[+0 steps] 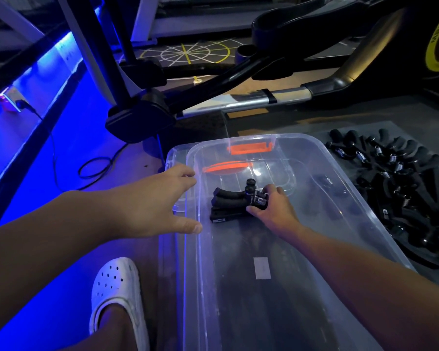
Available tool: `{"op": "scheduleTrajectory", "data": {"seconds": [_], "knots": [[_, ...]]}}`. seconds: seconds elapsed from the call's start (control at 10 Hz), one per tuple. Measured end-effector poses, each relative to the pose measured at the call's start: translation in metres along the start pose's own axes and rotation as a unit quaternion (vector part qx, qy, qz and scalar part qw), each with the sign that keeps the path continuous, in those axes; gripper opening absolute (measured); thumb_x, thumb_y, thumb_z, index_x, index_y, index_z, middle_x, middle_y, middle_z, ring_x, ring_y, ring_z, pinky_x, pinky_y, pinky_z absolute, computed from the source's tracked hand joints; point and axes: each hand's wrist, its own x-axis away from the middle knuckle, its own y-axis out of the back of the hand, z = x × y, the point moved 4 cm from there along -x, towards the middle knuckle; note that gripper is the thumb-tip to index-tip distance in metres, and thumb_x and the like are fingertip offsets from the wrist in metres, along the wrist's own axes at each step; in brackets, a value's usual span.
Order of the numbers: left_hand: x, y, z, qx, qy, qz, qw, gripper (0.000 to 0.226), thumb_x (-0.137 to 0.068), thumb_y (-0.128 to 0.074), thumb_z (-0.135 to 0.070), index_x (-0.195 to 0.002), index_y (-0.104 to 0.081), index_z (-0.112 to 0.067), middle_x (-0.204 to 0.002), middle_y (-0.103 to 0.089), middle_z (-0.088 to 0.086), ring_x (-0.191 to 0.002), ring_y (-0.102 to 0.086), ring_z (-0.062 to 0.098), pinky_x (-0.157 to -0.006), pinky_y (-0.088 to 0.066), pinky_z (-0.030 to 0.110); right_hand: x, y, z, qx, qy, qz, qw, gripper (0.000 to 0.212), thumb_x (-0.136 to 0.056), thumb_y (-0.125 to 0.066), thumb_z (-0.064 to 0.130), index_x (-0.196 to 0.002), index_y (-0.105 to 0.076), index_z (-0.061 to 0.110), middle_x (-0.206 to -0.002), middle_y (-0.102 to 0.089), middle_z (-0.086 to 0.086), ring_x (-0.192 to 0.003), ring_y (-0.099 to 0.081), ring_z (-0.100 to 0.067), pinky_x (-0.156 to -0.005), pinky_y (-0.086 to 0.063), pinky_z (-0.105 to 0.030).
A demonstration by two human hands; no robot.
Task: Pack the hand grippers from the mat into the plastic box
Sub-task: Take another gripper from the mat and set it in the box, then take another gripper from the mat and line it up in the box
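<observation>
One plastic box (289, 136), two orange latches (249, 148), one clog (117, 287), many hand grippers (390, 158)

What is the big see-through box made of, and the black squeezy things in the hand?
The box looks like clear glossy plastic: you can see right through it. The hand grippers held by the right hand have matte black handles, probably foam or rubber, and shiny coiled springs, likely metal.

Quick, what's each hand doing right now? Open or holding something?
Left hand: open, fingers spread, by the left rim of the plastic box.
Right hand: grips a bunch of hand grippers inside the box.
</observation>
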Motion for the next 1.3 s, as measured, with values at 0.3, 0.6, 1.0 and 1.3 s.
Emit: {"op": "scheduleTrajectory", "data": {"seconds": [0.3, 0.6, 1.0, 1.3], "knots": [[0.0, 0.0, 0.0, -0.002, -0.003, -0.004, 1.0, 0.095, -0.079, -0.062, -0.061, -0.153, -0.021, -0.02, -0.158, -0.003, -0.018, -0.14, -0.025, 0.003, -0.104, -0.022, 0.013, 0.002, 0.001, 0.002, 0.0, -0.003, 0.003, 1.0, 0.054, -0.075, -0.08, 0.038, -0.113, -0.048, 0.015, -0.114, -0.046, -0.003, -0.096, -0.055, -0.024, -0.079, -0.041, -0.03], [-0.001, -0.001, 0.002, 0.001, -0.003, -0.006, 1.0, 0.095, -0.079, -0.062, -0.062, -0.153, -0.019, -0.021, -0.158, -0.003, -0.019, -0.14, -0.025, 0.003, -0.099, -0.021, 0.012, 0.0, 0.0, 0.0, -0.045, -0.022, 0.002, 0.999, 0.053, -0.071, -0.084, 0.034, -0.108, -0.049, 0.019, -0.107, -0.045, -0.001, -0.086, -0.051, -0.019, -0.078, -0.038, -0.025], [-0.004, 0.005, -0.001, -0.033, -0.006, -0.006, 0.999, 0.095, -0.077, -0.066, -0.061, -0.15, -0.028, -0.015, -0.155, -0.016, -0.012, -0.135, -0.033, 0.008, -0.097, -0.025, 0.011, -0.003, 0.004, -0.006, -0.025, -0.092, 0.064, 0.993, 0.069, -0.067, -0.083, 0.019, -0.122, -0.042, 0.014, -0.118, -0.056, -0.013, -0.099, -0.058, -0.028, -0.077, -0.046, -0.029], [-0.011, 0.033, -0.042, -0.068, -0.058, -0.095, 0.991, 0.066, -0.07, -0.042, -0.069, -0.124, -0.055, -0.033, -0.129, -0.049, -0.018, -0.12, -0.048, 0.008, -0.099, -0.044, 0.039, 0.013, 0.089, 0.066, -0.192, -0.011, 0.023, 0.981, 0.037, -0.082, -0.064, 0.006, -0.114, -0.046, 0.011, -0.083, -0.052, -0.006, -0.068, -0.057, -0.024, -0.067, -0.058, -0.044]]}}
